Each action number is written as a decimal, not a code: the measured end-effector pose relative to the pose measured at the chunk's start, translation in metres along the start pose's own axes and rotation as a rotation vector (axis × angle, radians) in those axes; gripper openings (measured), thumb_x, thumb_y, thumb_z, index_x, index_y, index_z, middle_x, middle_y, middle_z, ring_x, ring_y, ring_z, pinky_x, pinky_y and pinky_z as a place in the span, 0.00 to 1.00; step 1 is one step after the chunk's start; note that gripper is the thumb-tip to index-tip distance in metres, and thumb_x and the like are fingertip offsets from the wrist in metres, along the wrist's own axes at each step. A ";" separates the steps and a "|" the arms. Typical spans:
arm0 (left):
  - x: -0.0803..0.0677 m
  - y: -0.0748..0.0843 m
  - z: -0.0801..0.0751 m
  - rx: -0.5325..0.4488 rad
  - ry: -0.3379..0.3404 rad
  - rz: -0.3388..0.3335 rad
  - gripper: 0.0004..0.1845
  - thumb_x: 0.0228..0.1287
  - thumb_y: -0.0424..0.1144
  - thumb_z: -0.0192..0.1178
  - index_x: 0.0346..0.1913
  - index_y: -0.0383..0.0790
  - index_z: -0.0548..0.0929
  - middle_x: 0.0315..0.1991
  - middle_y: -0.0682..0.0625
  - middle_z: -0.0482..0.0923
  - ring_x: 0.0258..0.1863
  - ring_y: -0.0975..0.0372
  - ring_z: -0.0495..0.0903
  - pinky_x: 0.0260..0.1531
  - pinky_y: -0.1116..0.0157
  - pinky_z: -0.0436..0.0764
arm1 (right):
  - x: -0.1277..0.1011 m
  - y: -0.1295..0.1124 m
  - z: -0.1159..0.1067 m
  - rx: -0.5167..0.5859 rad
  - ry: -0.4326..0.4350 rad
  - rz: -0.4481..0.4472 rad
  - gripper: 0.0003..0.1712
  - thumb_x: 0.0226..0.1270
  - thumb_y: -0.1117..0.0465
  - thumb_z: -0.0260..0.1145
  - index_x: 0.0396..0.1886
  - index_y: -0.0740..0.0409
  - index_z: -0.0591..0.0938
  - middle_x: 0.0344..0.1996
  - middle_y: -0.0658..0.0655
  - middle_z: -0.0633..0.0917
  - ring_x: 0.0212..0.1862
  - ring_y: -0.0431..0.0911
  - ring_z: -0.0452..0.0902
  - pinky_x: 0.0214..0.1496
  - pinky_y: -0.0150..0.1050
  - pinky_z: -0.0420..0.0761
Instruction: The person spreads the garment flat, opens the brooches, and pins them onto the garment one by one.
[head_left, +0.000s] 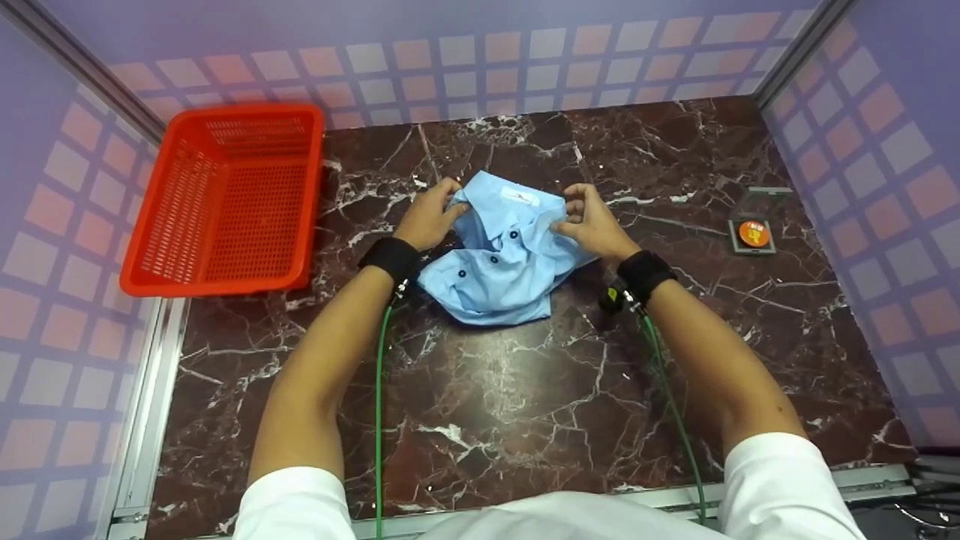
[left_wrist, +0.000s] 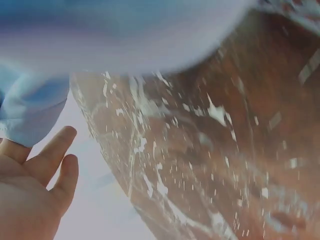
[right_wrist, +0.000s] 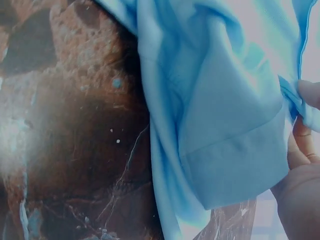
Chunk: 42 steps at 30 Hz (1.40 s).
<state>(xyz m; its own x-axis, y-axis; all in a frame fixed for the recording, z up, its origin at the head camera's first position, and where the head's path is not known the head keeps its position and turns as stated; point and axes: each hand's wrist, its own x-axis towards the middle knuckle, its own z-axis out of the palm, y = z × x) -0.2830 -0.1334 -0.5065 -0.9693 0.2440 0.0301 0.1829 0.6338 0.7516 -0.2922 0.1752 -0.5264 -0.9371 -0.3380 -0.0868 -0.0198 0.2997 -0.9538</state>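
Note:
A crumpled light blue shirt (head_left: pixel 501 255) with dark buttons and a white label lies bunched on the dark marble table (head_left: pixel 525 397). My left hand (head_left: pixel 429 217) grips the shirt's upper left edge, near the collar. My right hand (head_left: pixel 592 221) pinches the fabric at its upper right. In the left wrist view the shirt (left_wrist: pixel 35 107) hangs blurred above the marble, with two fingers (left_wrist: pixel 52 157) of the left hand straight below it. In the right wrist view a hemmed fold of the shirt (right_wrist: pixel 225 130) hangs over the table and fingertips (right_wrist: pixel 310 92) pinch its edge.
An empty red plastic basket (head_left: pixel 225 199) stands at the table's back left, partly over the edge. A small grey box with an orange button (head_left: pixel 753 234) sits at the right. Tiled walls enclose the table on three sides. Green cables run from both wrists.

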 end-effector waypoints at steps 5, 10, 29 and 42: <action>-0.002 -0.002 -0.005 0.094 -0.017 -0.010 0.13 0.76 0.46 0.56 0.51 0.39 0.74 0.37 0.42 0.84 0.33 0.53 0.80 0.37 0.59 0.72 | 0.002 -0.002 -0.001 0.041 0.010 0.007 0.34 0.68 0.73 0.63 0.70 0.71 0.61 0.49 0.65 0.79 0.42 0.43 0.78 0.45 0.30 0.77; -0.003 -0.004 -0.008 0.133 -0.018 -0.010 0.15 0.75 0.50 0.56 0.49 0.41 0.73 0.29 0.48 0.78 0.27 0.56 0.78 0.32 0.62 0.70 | 0.005 -0.002 -0.004 -0.006 0.025 -0.039 0.28 0.74 0.69 0.59 0.69 0.74 0.65 0.52 0.67 0.78 0.44 0.43 0.75 0.45 0.31 0.74; -0.004 -0.021 -0.023 -0.002 -0.012 -0.009 0.22 0.57 0.54 0.74 0.42 0.38 0.85 0.36 0.47 0.82 0.36 0.56 0.77 0.42 0.61 0.74 | 0.003 -0.002 -0.013 -0.300 0.168 -0.136 0.18 0.81 0.59 0.51 0.60 0.66 0.70 0.35 0.61 0.79 0.37 0.50 0.73 0.41 0.40 0.70; -0.006 -0.027 -0.031 -0.109 0.031 0.006 0.16 0.57 0.44 0.75 0.34 0.37 0.80 0.28 0.52 0.73 0.31 0.58 0.71 0.34 0.65 0.69 | 0.009 0.000 -0.015 -0.358 0.199 -0.217 0.22 0.82 0.54 0.48 0.68 0.59 0.67 0.38 0.64 0.78 0.36 0.53 0.72 0.42 0.45 0.69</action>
<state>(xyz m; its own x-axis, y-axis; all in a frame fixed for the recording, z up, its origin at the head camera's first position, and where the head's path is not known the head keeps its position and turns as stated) -0.2871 -0.1751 -0.5066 -0.9731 0.2237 0.0545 0.1718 0.5481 0.8186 -0.3062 0.1856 -0.5230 -0.9461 -0.2596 0.1937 -0.3088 0.5425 -0.7812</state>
